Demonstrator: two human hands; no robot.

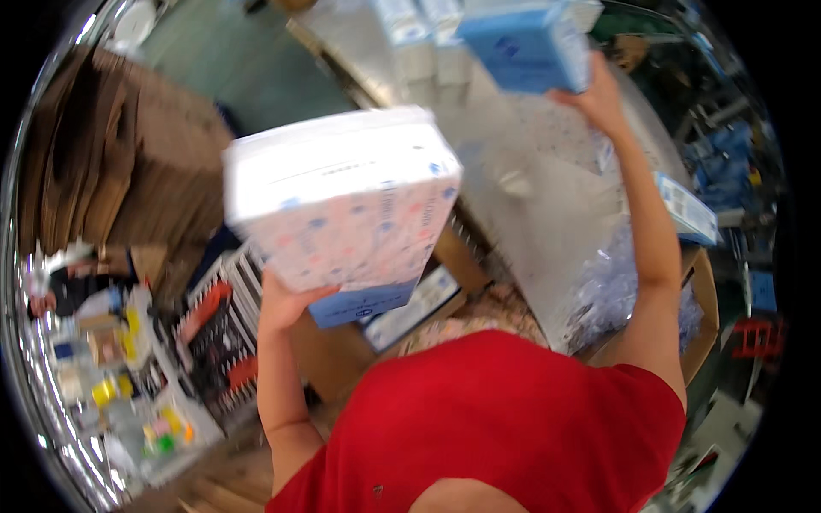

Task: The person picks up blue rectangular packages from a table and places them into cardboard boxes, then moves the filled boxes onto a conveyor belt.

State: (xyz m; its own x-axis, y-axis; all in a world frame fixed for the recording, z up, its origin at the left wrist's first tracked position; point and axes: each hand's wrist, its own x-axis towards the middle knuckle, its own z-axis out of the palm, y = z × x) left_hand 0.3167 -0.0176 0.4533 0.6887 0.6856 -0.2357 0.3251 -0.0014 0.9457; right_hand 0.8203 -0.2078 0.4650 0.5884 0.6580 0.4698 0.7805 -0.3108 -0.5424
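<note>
My left hand [286,306] is closed on the lower left edge of a large box-shaped pack [342,235], white with pink and blue print and a blue band. This pack is held up and tilted in front of my chest; most of the fingers are behind it. Farther off to the right, my right hand [600,101] grips the near right corner of a blue and white box-shaped pack [522,51], slightly blurred, above the metal table [547,231]. Below the left pack is an open cardboard carton [321,363] with a white and blue pack [410,309] inside.
Flattened cardboard sheets [158,158] stand stacked at the left. White packs [419,51] are on the far end of the table. On the right, a carton [703,295] holds crumpled clear plastic [603,286], beside a blue and white box [687,210]. Another person [85,286] is at far left.
</note>
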